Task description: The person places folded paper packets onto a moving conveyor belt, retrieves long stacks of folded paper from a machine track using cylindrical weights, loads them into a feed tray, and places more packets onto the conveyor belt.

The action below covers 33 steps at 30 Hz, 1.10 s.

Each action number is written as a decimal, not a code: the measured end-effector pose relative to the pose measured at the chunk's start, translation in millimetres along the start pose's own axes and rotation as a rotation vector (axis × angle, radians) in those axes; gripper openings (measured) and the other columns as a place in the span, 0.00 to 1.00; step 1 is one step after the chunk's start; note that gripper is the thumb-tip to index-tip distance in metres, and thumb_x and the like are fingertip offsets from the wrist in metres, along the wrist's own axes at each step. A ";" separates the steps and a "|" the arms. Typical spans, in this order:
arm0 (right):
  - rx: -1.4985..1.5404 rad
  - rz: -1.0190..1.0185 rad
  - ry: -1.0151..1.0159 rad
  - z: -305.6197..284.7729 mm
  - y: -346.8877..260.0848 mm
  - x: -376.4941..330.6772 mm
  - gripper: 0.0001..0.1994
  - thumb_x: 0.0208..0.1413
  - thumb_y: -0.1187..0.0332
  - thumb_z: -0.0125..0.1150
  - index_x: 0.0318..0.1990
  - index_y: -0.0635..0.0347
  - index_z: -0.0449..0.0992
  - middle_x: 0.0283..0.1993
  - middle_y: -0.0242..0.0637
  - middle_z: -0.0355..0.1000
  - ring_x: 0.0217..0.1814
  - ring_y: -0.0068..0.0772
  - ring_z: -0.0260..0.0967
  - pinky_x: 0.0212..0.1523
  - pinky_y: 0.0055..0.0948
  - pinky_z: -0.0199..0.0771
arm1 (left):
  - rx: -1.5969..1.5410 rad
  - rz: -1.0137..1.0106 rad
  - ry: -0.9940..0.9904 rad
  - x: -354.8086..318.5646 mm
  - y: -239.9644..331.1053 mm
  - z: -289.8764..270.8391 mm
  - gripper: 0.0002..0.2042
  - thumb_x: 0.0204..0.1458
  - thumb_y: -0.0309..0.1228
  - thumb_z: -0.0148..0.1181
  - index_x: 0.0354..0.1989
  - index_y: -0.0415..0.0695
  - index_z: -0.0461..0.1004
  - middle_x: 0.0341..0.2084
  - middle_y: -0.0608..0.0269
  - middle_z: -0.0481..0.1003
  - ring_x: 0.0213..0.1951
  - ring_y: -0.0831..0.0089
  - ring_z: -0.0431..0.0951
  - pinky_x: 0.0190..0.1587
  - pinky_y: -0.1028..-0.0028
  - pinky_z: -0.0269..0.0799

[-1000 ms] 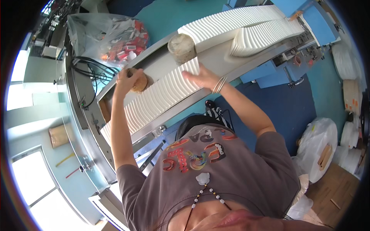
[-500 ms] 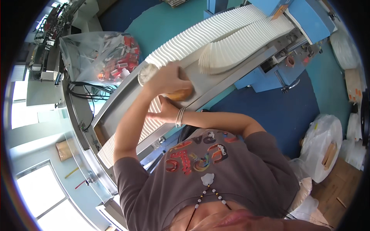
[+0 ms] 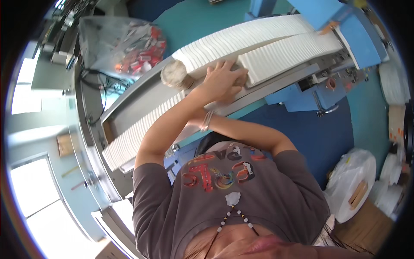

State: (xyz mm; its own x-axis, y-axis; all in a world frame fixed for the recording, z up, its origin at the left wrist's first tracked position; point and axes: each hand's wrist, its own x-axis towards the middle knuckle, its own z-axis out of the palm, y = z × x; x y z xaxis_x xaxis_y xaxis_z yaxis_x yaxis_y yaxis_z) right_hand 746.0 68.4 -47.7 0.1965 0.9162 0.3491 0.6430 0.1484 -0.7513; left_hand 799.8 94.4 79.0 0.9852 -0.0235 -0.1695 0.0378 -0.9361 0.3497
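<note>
My left hand [image 3: 222, 82] reaches over the metal trough with its fingers curved around a brownish round block [image 3: 242, 79], which is mostly hidden. It lies against the near end of a row of folded white paper pieces [image 3: 289, 58], packed upright. My right hand [image 3: 197, 115], with pale bangles at the wrist, is mostly hidden behind my left forearm; its fingers do not show. Beside my left hand, a pale round cylinder [image 3: 174, 74] stands at the end of a second white row [image 3: 233, 41]. Another white row [image 3: 140, 134] runs under my left forearm.
The metal trough [image 3: 129, 114] slants from lower left to a blue machine [image 3: 360, 36] at upper right. A clear bag of red and white scraps [image 3: 140, 49] lies beyond the trough. Cables [image 3: 105, 77] hang beside it. Wrapped white rolls [image 3: 351, 185] stand at the right.
My left hand has moved right with the brown block, to the end of the nearer white row. That row's fanned end now stands straight. My right hand has slipped behind my left forearm.
</note>
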 end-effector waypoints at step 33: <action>0.488 0.618 0.128 -91.2 -81.8 9.6 0.25 0.45 0.73 0.68 0.51 0.72 0.66 0.46 0.41 0.70 0.44 0.29 0.69 0.45 0.27 0.72 | -1.249 -0.643 0.864 -411.1 -145.8 9.1 0.28 0.40 0.40 0.71 0.48 0.38 0.71 0.41 0.56 0.75 0.45 0.71 0.73 0.51 0.73 0.65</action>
State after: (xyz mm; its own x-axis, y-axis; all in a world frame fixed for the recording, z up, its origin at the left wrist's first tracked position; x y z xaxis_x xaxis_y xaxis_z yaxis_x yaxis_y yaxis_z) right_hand 762.9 31.2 68.2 0.5146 0.8401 -0.1716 -0.0015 -0.1992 -0.9799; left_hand 387.8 237.4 89.3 0.5355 0.8231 -0.1890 0.1324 0.1392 0.9814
